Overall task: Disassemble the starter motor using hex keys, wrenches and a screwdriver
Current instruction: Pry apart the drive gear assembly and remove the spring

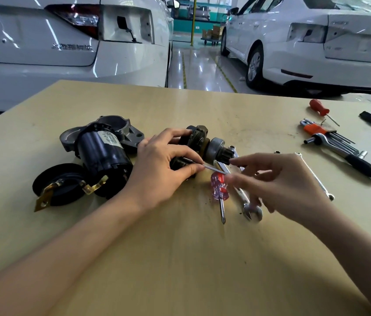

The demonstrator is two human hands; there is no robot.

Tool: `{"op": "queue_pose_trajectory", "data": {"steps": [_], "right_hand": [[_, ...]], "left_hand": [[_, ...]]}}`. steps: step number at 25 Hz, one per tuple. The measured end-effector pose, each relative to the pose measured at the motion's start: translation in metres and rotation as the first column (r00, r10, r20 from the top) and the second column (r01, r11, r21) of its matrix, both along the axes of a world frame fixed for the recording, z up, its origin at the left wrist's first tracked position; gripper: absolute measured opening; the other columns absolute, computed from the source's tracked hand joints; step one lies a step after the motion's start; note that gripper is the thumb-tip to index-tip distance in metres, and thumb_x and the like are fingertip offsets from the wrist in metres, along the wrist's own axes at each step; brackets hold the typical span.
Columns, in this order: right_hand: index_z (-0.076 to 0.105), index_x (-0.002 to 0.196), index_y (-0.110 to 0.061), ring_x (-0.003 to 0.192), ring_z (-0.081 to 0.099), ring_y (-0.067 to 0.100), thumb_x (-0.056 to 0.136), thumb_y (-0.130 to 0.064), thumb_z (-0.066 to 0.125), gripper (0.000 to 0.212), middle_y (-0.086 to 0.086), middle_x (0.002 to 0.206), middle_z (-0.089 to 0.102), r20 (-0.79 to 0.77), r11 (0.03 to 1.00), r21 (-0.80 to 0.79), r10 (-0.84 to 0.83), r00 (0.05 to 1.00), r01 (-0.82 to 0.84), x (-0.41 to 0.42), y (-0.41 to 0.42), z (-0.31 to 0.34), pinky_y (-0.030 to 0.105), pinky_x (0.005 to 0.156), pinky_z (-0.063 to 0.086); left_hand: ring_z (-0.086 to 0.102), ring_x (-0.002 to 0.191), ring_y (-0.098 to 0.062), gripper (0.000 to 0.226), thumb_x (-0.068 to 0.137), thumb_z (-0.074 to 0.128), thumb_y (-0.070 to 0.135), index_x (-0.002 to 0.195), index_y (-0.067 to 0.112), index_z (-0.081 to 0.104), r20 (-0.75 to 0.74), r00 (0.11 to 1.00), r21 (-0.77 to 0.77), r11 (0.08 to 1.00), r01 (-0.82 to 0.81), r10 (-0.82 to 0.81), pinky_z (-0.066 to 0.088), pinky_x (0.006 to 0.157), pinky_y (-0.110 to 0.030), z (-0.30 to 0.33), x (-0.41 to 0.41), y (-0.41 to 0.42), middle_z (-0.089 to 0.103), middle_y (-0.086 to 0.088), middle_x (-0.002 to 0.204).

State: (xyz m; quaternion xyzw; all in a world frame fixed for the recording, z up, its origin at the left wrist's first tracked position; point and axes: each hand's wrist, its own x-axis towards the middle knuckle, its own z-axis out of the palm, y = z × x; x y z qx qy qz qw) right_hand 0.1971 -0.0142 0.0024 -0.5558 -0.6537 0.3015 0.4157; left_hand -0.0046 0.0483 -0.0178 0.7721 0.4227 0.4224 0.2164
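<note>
1. The motor's inside part (205, 144), dark with a grey end and a small gear, is lying near the middle of the tan surface (180, 258).
2. The left hand (157, 169) is curling over the near end of this part and is pinching a thin metal rod (205, 166) between thumb and finger.
3. The right hand (278, 181) is reaching toward the rod. Its fingers are spread and a little bent. They are blurry, so I cannot tell if they are holding anything.
4. A small screwdriver (220, 190) with a clear and red handle is lying just under the rod, with its tip pointing toward the person.
5. A shiny wrench (243, 195) is lying beside the screwdriver, partly under the right hand. Another long wrench (316, 176) is lying to the right of that hand.
6. The black motor body (102, 153) with a white label is lying on its side to the left of the left hand. A grey metal housing (116, 128) is sitting behind it.
7. A black round cap (59, 185) with brass-coloured tabs is lying in front of the motor body.
8. Far to the right, a set of hex keys (330, 135) in an orange holder, a red-handled screwdriver (321, 109) and a black-handled tool (362, 166) are lying on the surface.
9. Two white cars (66, 42) are standing behind the surface on a shiny floor.
</note>
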Motion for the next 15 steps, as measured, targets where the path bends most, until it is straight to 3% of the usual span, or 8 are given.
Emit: {"op": "queue_pose_trajectory", "data": {"steps": [3,8,10,12,13,15], "right_hand": [[0.077,0.073,-0.015,0.038,0.047,0.012,0.067,-0.049,0.071,0.035,-0.001,0.054,0.065,-0.122,0.953,-0.283,0.080,0.989,-0.112,0.012,0.006,0.005,0.018,0.037,0.033],[0.078,0.074,-0.012,0.041,0.045,0.008,0.059,-0.032,0.078,0.025,0.004,0.062,0.069,-0.228,0.926,-0.360,0.031,0.973,-0.114,0.011,0.007,0.005,0.016,0.035,0.030],[0.078,0.070,-0.012,0.035,0.047,0.006,0.064,-0.021,0.081,0.012,0.000,0.052,0.065,-0.174,0.969,-0.243,0.001,0.985,-0.044,0.006,0.004,0.001,0.015,0.036,0.033],[0.076,0.068,-0.017,0.037,0.051,0.001,0.072,-0.012,0.081,0.007,-0.003,0.049,0.063,0.039,0.997,0.042,-0.062,0.997,0.061,0.003,0.003,-0.006,0.010,0.042,0.036],[0.075,0.069,-0.017,0.041,0.052,-0.001,0.073,-0.009,0.080,0.010,-0.005,0.051,0.063,0.198,0.973,0.220,-0.108,0.974,0.063,0.004,0.002,-0.009,0.007,0.046,0.037],[0.075,0.073,-0.012,0.048,0.052,0.001,0.077,-0.006,0.078,0.008,-0.003,0.059,0.063,0.471,0.857,0.504,-0.170,0.865,-0.106,0.006,0.001,-0.012,0.013,0.050,0.043]], "left_hand": [[0.052,0.114,-0.009,0.023,0.072,0.081,0.024,0.076,0.042,0.068,0.001,1.000,0.006,1.000,0.002,-0.002,0.031,0.106,-0.052,-0.001,0.000,0.000,0.057,0.011,0.124],[0.053,0.113,-0.008,0.025,0.071,0.082,0.024,0.075,0.043,0.067,-0.002,1.000,0.013,1.000,0.001,-0.001,0.031,0.106,-0.052,-0.001,0.000,0.000,0.057,0.012,0.123],[0.052,0.112,-0.005,0.024,0.071,0.082,0.024,0.075,0.042,0.068,0.010,1.000,0.005,1.000,0.000,0.000,0.031,0.106,-0.051,0.000,0.000,0.000,0.056,0.014,0.121],[0.053,0.111,-0.004,0.019,0.072,0.082,0.023,0.081,0.036,0.072,0.022,1.000,-0.009,1.000,-0.008,0.008,0.032,0.106,-0.050,0.000,0.000,0.001,0.055,0.016,0.120],[0.053,0.111,-0.004,0.019,0.072,0.082,0.023,0.085,0.033,0.073,0.020,1.000,-0.010,1.000,-0.010,0.011,0.032,0.106,-0.050,-0.001,0.000,0.001,0.055,0.015,0.120],[0.054,0.113,-0.006,0.022,0.073,0.081,0.024,0.091,0.033,0.073,0.005,1.000,-0.006,1.000,-0.005,0.005,0.033,0.106,-0.050,-0.001,0.000,0.002,0.055,0.015,0.121]]}}
